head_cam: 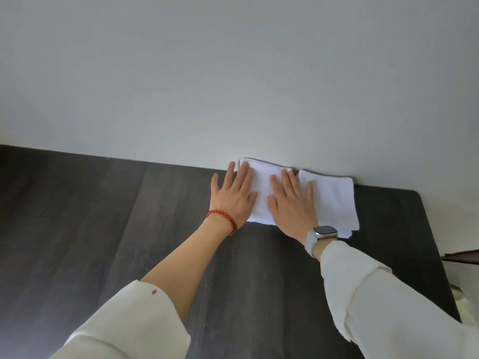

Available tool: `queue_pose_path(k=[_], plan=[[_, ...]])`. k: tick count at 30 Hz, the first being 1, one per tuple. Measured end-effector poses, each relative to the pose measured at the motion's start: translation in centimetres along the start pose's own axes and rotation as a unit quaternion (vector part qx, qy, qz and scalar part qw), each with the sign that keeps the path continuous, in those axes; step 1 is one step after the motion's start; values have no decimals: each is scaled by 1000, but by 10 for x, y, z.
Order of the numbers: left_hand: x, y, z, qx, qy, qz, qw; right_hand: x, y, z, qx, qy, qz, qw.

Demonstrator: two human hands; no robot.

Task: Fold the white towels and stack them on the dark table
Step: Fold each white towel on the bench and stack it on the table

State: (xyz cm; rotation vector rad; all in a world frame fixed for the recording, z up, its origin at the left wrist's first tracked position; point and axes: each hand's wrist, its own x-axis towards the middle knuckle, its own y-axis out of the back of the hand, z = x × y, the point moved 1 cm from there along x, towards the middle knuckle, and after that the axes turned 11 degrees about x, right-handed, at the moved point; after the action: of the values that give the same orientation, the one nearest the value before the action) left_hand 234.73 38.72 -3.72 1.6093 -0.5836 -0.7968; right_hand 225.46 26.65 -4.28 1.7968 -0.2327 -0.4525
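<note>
**Two folded towels pressed flat at the far edge of the dark table**

A folded white towel [261, 187] is seen lying on the dark table [108, 229], at its far edge where the tabletop meets the pale wall [233, 73]. A second folded white towel [334, 203] is laid just to the right of it, so close that their edges appear to touch, though whether they overlap is hidden by the right hand.

The left hand [233, 198] is laid flat with its fingers straight and spread; its fingers and part of its palm are rested on the left border of the first towel, while the outer fingers are set on the bare wood beside it. A red bead bracelet [223, 220] is worn on that wrist, and the forearm is bared below a pushed-up white sleeve [134, 322].

The right hand [293, 206] is likewise held flat, palm down, fingers straight and slightly parted, and is pressed across the place where the two towels meet. Nothing is pinched or gripped by either hand. A watch with a grey strap [321, 237] is worn on the right wrist, above another white sleeve [383, 301].

The right end of the table is rounded at its far corner, and the second towel is placed near that corner. A small reddish-brown edge [464, 256] is visible beyond the table at the far right, but what it belongs to cannot be told
</note>
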Motion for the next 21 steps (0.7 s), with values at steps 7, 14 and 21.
queue_pose_path(k=[7, 14, 21], plan=[[-42, 56, -4, -79, 65, 70, 992, -38, 62, -15, 99, 5, 66, 993], [-121, 93, 43, -274, 17, 149, 950, -166, 104, -15, 280, -52, 138, 949], [-204, 106, 159, -266, -122, 145, 945, -332, 114, 38, 320, -154, 231, 906]])
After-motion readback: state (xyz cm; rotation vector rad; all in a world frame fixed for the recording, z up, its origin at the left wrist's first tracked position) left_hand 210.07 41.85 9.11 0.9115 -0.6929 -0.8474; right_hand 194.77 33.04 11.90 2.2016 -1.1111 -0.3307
